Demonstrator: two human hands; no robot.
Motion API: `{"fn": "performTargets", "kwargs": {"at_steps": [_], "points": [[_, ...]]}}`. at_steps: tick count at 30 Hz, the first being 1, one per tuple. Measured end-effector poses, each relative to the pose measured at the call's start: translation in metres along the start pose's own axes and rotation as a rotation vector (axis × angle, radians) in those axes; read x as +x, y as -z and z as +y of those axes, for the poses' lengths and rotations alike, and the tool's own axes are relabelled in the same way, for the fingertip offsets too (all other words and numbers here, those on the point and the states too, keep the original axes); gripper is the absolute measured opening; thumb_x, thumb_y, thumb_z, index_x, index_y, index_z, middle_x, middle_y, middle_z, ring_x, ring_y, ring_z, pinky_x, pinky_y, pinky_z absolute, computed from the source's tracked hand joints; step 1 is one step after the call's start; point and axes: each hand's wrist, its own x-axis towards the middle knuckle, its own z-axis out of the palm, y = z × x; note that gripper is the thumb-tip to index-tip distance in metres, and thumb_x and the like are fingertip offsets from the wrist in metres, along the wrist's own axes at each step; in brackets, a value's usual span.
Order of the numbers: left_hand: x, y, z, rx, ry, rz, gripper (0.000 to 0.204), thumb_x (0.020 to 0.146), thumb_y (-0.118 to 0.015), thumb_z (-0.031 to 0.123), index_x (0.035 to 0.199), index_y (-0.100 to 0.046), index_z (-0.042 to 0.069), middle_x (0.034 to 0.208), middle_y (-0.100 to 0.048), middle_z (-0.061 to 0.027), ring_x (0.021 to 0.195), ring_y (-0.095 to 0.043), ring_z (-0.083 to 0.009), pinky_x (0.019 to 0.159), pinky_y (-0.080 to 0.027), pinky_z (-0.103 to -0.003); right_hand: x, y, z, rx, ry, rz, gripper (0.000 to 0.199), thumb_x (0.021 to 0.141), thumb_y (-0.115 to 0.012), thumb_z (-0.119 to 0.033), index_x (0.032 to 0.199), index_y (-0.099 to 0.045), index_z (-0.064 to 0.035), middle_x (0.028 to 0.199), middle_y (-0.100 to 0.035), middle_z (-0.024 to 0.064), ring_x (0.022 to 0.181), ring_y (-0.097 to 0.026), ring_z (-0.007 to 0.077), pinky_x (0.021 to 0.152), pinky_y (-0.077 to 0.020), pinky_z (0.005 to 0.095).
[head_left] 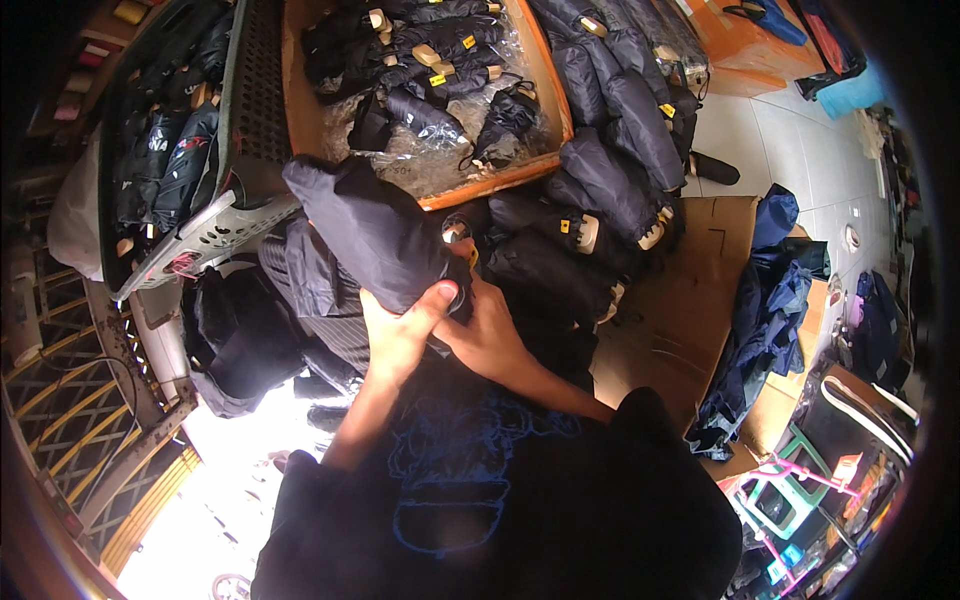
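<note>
A folded black umbrella (365, 225), its cloth puffed and loosely wrapped, is between my two hands in front of my chest. It tilts, with the far end toward the upper left. My left hand (395, 335) grips its near end from below, thumb laid across the cloth. Closed around the same end on the right side is my right hand (485, 325), close to a yellow tag. Part of a pale handle shows beside the right fingers. Several more black umbrellas (610, 185) with pale hooked handles lie piled just beyond my hands.
An orange-edged carton (560, 120) with umbrellas and clear plastic stands ahead. At the left is a grey perforated crate (255, 90) full of umbrellas. An opened cardboard box (690, 290) and dark blue cloth (765, 330) lie right; a green stool (790, 490) stands lower right.
</note>
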Motion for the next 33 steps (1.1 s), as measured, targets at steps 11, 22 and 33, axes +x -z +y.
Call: {"fn": "performTargets", "kwargs": {"at_steps": [11, 22, 33], "points": [[-0.005, 0.022, -0.020, -0.091, 0.046, -0.028, 0.058, 0.081, -0.070, 0.028, 0.124, -0.049, -0.004, 0.121, -0.058, -0.0166, 0.115, -0.054, -0.0254, 0.101, -0.039, -0.038, 0.003, -0.009, -0.009, -0.305, 0.053, 0.139, 0.061, 0.069, -0.076, -0.018, 0.121, -0.048, -0.0010, 0.101, -0.059, 0.0216, 0.097, -0.059, 0.0403, 0.081, -0.0476, 0.0438], [0.014, 0.028, -0.011, -0.248, 0.071, 0.103, 0.058, 0.087, -0.053, 0.051, 0.116, -0.054, 0.000, 0.105, -0.063, -0.0136, 0.093, -0.062, -0.0257, 0.088, -0.047, -0.037, 0.014, 0.016, -0.006, 0.249, -0.068, -0.068, 0.044, 0.088, -0.065, -0.031, 0.117, -0.050, -0.0020, 0.109, -0.054, 0.0111, 0.105, -0.052, 0.0226, 0.085, -0.0426, 0.0381], [0.032, 0.024, 0.010, -0.073, 0.001, -0.076, 0.048, 0.082, -0.069, 0.027, 0.116, -0.051, -0.003, 0.104, -0.065, -0.0156, 0.095, -0.063, -0.0227, 0.088, -0.049, -0.035, 0.018, 0.013, -0.015, 0.056, -0.119, -0.099, 0.054, 0.082, -0.071, -0.028, 0.124, -0.052, 0.0018, 0.101, -0.067, 0.0145, 0.093, -0.064, 0.0189, 0.081, -0.0486, 0.0313]]}}
